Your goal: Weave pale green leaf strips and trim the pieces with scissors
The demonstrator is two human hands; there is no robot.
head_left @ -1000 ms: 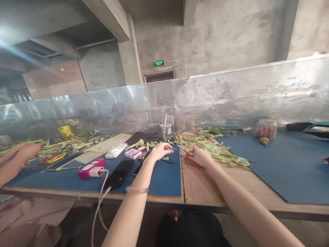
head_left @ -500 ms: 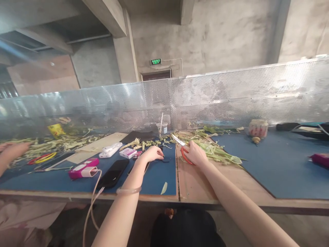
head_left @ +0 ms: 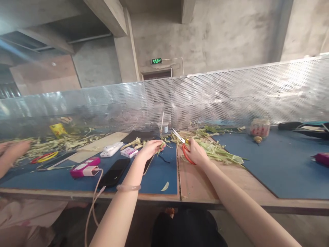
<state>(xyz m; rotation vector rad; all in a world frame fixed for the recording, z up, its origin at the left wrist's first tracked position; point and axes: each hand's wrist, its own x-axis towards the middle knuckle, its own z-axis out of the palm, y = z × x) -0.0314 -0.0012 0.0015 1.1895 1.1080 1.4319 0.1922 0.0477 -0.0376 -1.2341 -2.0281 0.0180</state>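
My left hand [head_left: 152, 149] is closed on a small green plant piece [head_left: 161, 148], held just above the blue mat. To its right, my right hand [head_left: 196, 152] grips orange-handled scissors [head_left: 188, 156], whose blades point up and to the left, slightly parted. Pale green leaves [head_left: 218, 151] lie beside and behind my right hand on a wooden board. Beyond my left hand rests a row of knobbly plant pieces [head_left: 136, 141]. A dark cord [head_left: 163, 159] lies on the mat near my left fingers, and a single leaf [head_left: 165, 186] sits close to the table's front edge.
Left of my arm are a black phone [head_left: 115, 172], a pink device [head_left: 84, 167] with a cable, a white device [head_left: 111, 149] and a small box [head_left: 129, 152]. A cup [head_left: 163, 127] and jar [head_left: 260, 127] stand at the back. Another person's hands [head_left: 17, 151] are at far left.
My left hand has lifted slightly from the mat and turned, and a green plant piece now shows in its fingers. The scissors' blades have parted a little more.
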